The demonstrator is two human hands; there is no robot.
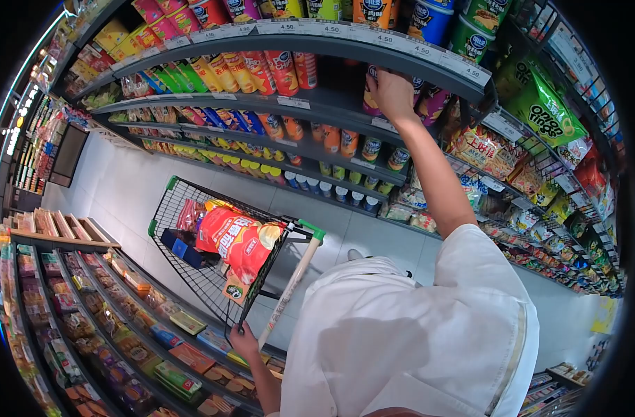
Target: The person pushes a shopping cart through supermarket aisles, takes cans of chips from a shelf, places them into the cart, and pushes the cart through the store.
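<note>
My right hand point(394, 94) reaches onto a shelf under the top price rail. Its fingers are closed on a purple snack canister point(370, 104), partly hidden behind the hand. More purple canisters point(432, 105) stand just right of it. Low on the other side, my left hand point(244, 342) is closed at the near corner of a shopping cart point(166, 208), by the end of its pale handle point(290, 288). Inside the cart lie a large red snack bag point(237, 236), a dark blue package point(182, 247) and other packets.
Canisters and packets fill the curved shelves point(317, 90) ahead. A wire rack with a green onion rings bag point(547, 108) stands at right. Low shelves of packaged food point(123, 326) run along the left, close to the cart. Pale floor tiles point(112, 174) show between them.
</note>
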